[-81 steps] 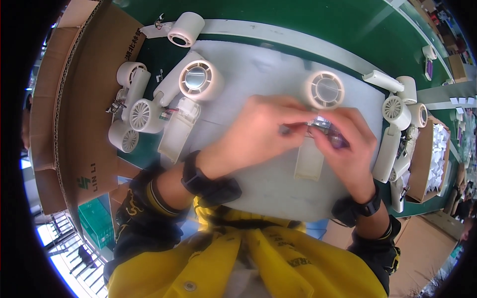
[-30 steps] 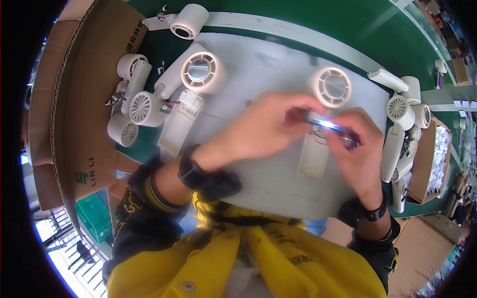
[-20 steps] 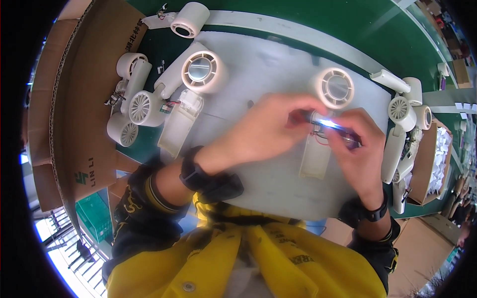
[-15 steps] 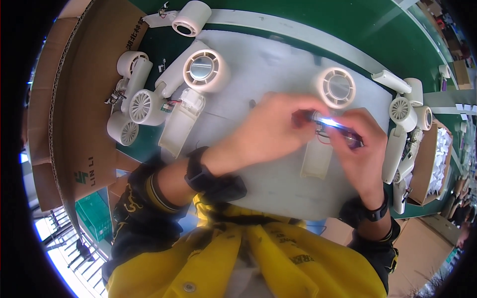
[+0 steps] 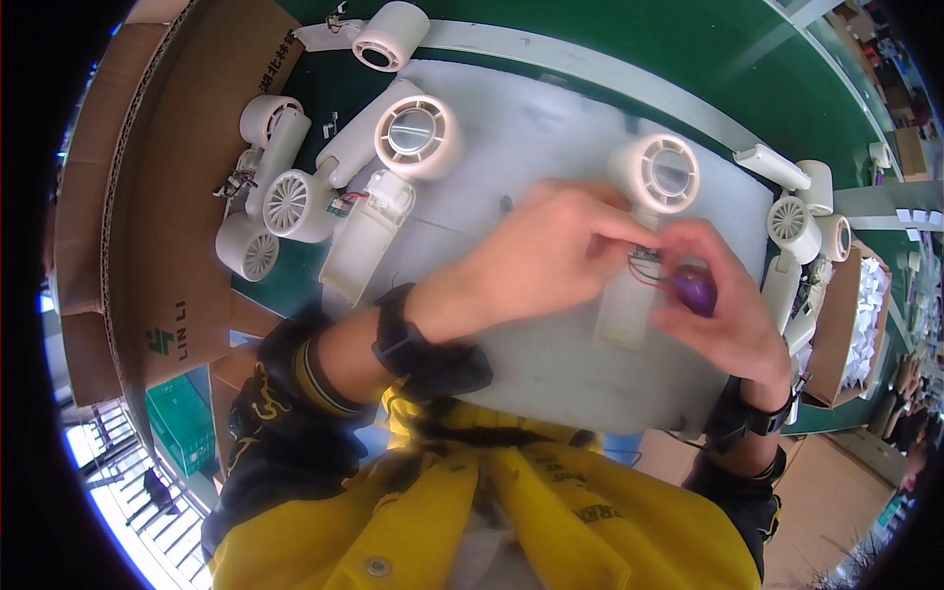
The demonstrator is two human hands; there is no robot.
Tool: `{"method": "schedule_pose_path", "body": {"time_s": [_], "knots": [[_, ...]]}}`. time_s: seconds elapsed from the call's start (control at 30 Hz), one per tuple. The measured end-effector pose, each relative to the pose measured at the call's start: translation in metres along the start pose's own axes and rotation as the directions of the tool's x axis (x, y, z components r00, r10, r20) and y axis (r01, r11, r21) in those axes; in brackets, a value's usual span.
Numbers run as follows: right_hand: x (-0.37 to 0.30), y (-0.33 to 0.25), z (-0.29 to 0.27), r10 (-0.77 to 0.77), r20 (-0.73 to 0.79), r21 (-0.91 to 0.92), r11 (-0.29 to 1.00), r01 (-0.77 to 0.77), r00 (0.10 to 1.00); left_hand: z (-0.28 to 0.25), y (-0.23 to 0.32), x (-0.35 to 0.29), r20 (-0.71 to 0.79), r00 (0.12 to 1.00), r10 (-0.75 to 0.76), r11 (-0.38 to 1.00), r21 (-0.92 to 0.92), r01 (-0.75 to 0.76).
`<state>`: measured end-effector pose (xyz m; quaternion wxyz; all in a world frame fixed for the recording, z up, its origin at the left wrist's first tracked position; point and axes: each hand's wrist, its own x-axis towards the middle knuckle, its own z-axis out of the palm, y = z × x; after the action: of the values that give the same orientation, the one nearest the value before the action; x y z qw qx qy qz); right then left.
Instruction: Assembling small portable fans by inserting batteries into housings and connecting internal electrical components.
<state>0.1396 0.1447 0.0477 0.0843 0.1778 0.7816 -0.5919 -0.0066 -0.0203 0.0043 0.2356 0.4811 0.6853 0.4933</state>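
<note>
Purple cell held in R hand, fingers part-curled, just R of open white handle. Wired bd. seen at L hand fingertips; fingers drawn tog., hold can't be confirmed.

A shiny purple cylinder is held at the view's three o'clock; a round-headed white plastic fan is laid at two.

A green tabletop carries a pale grey mat, with a flat white strip along its far side. On the mat: a round-headed white fan at right, a second fan at the left edge. White fan parts cluster beyond both sides, near an open carton at right
</note>
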Motion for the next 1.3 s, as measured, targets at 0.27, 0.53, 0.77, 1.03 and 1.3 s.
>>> {"method": "schedule_pose_path", "body": {"time_s": [0.27, 0.53, 0.77, 1.03, 1.3], "knots": [[0.004, -0.004, 0.001, 0.094, -0.210, 0.147, 0.987, -0.064, 0.973, -0.014, -0.002, 0.001, 0.013, 0.998, -0.062, 0.995, -0.074, 0.063], [-0.003, 0.000, 0.006, -0.348, -0.278, -0.681, 0.729, 0.072, 0.895, -0.014, 0.000, 0.001, 0.052, 0.984, -0.170, 0.970, -0.165, 0.176], [-0.010, -0.001, 0.013, -0.502, -0.114, -0.775, 0.585, 0.239, 0.858, -0.014, 0.003, 0.001, 0.045, 0.982, -0.184, 0.973, -0.135, 0.189], [-0.008, -0.001, 0.009, -0.413, -0.147, -0.797, 0.588, 0.140, 0.899, -0.012, 0.000, 0.002, 0.038, 0.982, -0.185, 0.972, -0.138, 0.188], [-0.011, 0.006, 0.004, -0.503, -0.066, -0.774, 0.570, 0.274, 0.862, -0.007, -0.007, 0.003, 0.022, 0.995, -0.096, 0.983, -0.155, 0.098]]}}
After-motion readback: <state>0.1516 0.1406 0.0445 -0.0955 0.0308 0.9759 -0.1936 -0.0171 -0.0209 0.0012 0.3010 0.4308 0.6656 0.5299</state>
